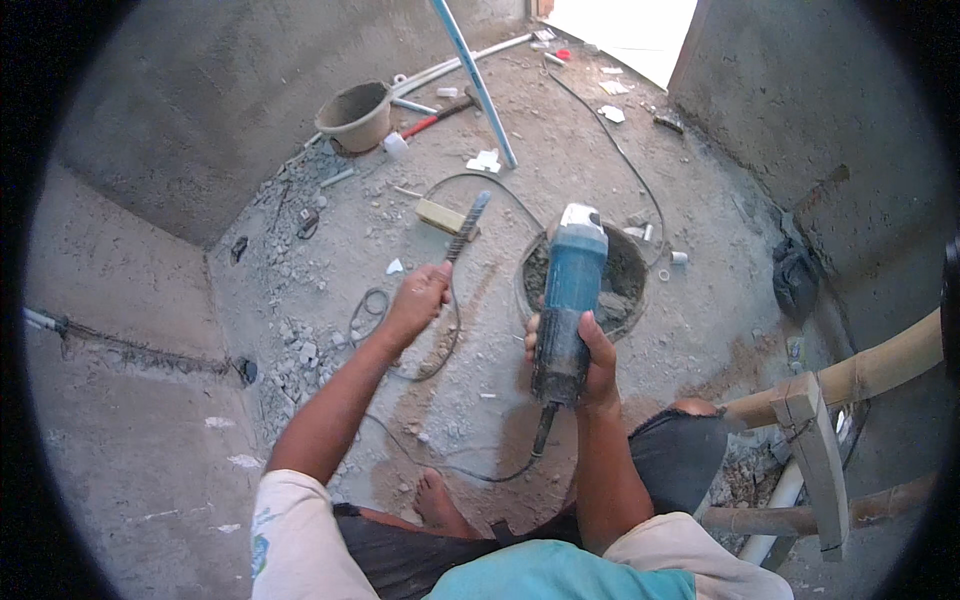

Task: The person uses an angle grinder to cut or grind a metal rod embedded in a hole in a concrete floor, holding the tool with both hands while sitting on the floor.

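My left hand [415, 305] is closed around the lower end of a chisel-like ridged metal bar [466, 232] with a flattened tip, which points up and away. Just beyond the bar lies a yellowish block [440, 215]. In my right hand [598, 365] is a blue and black angle grinder [575, 285], gripped by its body with the silver head pointing away from me. No disc shows on the head from this side. A black cord [545, 430] leaves its rear end. Behind the grinder stands a bucket [640, 318] of grey wet mortar, partly hidden.
Rubble [300, 350] lies along the left wall. Farther off are another bucket [358, 125], a red-handled hammer [432, 121] and a slanting light-blue pipe [480, 85]. Cord loops [458, 325] cross the dusty floor. Bamboo poles [880, 362] with a wooden piece stand close at right.
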Tool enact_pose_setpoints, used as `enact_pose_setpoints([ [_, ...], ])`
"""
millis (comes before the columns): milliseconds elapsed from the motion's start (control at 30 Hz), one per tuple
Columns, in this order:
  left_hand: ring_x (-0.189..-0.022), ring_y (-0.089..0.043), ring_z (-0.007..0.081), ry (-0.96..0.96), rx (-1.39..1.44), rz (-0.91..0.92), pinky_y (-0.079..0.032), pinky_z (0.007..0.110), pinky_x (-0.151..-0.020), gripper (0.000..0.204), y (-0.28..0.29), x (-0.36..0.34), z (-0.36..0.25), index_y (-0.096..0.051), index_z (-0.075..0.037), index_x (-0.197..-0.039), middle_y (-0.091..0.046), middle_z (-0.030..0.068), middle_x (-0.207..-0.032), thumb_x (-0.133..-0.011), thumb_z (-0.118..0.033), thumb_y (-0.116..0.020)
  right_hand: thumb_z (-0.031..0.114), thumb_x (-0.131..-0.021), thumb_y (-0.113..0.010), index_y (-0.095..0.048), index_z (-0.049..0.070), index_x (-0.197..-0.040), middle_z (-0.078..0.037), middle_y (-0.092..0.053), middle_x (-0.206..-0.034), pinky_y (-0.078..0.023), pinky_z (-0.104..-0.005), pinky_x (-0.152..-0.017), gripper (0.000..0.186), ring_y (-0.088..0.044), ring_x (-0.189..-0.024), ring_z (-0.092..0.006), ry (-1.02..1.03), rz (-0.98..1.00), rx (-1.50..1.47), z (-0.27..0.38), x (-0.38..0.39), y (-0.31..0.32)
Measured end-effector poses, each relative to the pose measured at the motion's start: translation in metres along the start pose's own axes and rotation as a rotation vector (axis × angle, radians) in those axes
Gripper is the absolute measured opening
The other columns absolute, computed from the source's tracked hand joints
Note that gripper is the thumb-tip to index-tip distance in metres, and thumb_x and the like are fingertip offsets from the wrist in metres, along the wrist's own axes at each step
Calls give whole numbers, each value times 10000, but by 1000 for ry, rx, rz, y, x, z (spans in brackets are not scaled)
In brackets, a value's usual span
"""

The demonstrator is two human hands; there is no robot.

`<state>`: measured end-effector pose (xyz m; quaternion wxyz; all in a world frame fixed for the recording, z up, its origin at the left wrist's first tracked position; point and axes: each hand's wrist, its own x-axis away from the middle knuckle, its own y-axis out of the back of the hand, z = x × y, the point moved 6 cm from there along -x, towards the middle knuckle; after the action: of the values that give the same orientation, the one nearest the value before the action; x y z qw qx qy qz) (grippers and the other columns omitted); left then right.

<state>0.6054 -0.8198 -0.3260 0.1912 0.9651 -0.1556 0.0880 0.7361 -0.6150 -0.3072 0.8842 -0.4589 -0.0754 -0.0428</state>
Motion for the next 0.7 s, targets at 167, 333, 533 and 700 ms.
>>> enact_pose_setpoints([
  [167,-514,-451,74,99,193,-56,-376,239,-484,401,-90,22,62,-546,-79,-761,-510,-12,-615,-969,-412,-464,504,-887,-520,-569,-71,-1020,-151,-647,-853,-537,-338,-689,592,-649,-730,-236,-1,5,-46,4,-3,6],
  [333,-555,-507,116,218,210,-105,-416,287,-524,441,-132,39,99,-572,-27,-804,-530,24,-617,-962,-423,-457,463,-911,-525,-410,-84,-1230,-198,-598,-990,-575,-368,-704,644,-653,-822,-253,-82,81,-181,-3,-1,16],
  [533,-704,-617,275,236,67,-50,-465,384,-661,489,-133,44,103,-603,-1,-890,-630,148,-751,-956,-448,-416,478,-895,-545,-422,-91,-1213,-198,-606,-972,-584,-371,-691,664,-659,-816,-262,-83,83,-96,-11,2,30],
  [700,-985,-576,434,212,-125,-37,-440,475,-831,518,-129,43,89,-612,8,-977,-625,264,-997,-948,-461,-393,498,-882,-555,-419,-93,-1215,-202,-604,-974,-587,-367,-690,691,-659,-819,-268,-78,64,-54,-15,6,30],
])
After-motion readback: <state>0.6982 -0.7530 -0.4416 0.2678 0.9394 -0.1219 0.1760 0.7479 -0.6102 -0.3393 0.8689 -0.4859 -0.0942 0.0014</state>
